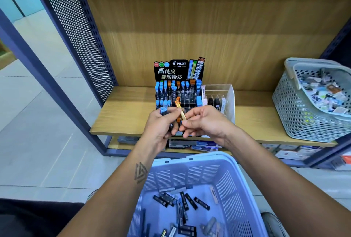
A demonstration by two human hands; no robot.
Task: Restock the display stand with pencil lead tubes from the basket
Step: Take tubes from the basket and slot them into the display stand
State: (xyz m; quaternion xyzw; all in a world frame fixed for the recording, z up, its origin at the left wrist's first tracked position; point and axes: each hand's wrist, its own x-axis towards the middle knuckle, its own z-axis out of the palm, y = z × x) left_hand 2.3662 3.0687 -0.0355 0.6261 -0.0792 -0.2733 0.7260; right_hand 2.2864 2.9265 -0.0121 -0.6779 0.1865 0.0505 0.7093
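Note:
A black display stand (178,73) sits on the wooden shelf, its slots partly filled with blue and orange-capped lead tubes (171,88). My left hand (161,124) grips a bunch of tubes, a blue-capped one on top, just in front of the stand. An orange-capped tube (180,109) is pinched by my right hand (205,121) at its lower end, and it points up toward the stand's front row. Below, the lilac basket (191,166) holds several loose dark tubes (182,202).
A clear acrylic holder (226,92) with a few tubes stands right of the stand. A grey perforated basket (296,111) full of small items sits at the shelf's right end. A perforated metal panel (79,33) bounds the shelf's left side. Boxes lie on the lower shelf.

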